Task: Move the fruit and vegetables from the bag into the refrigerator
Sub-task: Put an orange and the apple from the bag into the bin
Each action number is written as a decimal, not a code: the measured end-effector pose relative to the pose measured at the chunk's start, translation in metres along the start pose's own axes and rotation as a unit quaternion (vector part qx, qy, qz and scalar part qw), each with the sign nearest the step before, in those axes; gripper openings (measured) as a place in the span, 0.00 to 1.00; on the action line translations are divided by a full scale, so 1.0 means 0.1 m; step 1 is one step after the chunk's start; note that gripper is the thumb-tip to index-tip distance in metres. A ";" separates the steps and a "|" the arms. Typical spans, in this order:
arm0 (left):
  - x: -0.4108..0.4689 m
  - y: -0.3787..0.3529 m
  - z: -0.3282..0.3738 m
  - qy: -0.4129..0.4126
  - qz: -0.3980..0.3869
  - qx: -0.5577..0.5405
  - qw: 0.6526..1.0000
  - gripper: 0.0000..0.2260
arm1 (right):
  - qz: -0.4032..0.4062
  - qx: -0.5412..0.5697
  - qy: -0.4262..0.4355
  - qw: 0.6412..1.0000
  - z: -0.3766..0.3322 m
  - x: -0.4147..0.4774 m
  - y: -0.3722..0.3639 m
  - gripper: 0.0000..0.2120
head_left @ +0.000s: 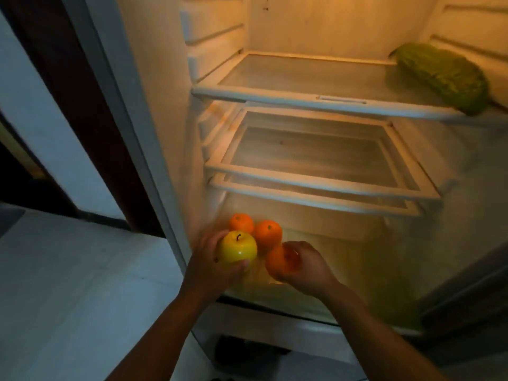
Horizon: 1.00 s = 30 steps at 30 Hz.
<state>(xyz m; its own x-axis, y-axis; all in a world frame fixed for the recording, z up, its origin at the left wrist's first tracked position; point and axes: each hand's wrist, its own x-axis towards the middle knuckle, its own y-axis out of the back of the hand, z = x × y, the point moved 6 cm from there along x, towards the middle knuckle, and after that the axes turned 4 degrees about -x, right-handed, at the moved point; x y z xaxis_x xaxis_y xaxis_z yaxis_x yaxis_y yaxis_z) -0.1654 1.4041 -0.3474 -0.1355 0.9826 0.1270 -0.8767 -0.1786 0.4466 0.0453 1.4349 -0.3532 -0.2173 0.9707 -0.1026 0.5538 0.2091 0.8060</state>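
While the refrigerator (154, 78) stands open, the left hand (206, 261) curls its fingers round a yellow apple (237, 250) and the right hand (308, 268) grips an orange (276, 261), both beside 2 oranges (241, 222) resting in the bottom compartment (316, 218). A green leafy vegetable (442, 75) lies on the top shelf (275, 92).

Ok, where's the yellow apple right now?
In the head view, the left hand holds the yellow apple at the fridge's bottom left, just in front of two oranges and beside the orange in the right hand.

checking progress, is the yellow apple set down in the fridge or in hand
In a hand: the left hand grips the yellow apple, fingers round it, low in the fridge.
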 end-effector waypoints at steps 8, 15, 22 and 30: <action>0.38 -0.08 -0.23 -0.022 -0.057 0.024 0.998 0.34 | -0.048 -0.027 -0.031 0.998 0.15 0.51 -0.38 0.11; 0.42 -0.14 -0.38 0.014 -0.083 0.003 0.996 0.37 | -0.102 -0.048 -0.059 0.992 0.25 0.52 -0.65 0.26; 0.47 -0.38 -0.33 0.043 -0.146 -0.047 0.987 0.35 | -0.007 0.068 -0.067 0.995 0.23 0.27 -0.14 0.37; 0.37 -1.02 -0.11 0.069 -0.233 -0.171 0.955 0.27 | -0.003 0.188 -0.055 0.981 0.34 -0.09 -0.01 0.44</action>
<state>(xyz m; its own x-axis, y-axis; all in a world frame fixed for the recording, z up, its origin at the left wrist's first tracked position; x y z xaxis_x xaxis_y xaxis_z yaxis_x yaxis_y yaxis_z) -0.0862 1.4595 -0.3980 0.2676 0.9528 -0.1434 -0.9527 0.2840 0.1086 0.0738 1.4299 -0.3724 -0.1443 0.9719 -0.1861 0.8140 0.2235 0.5362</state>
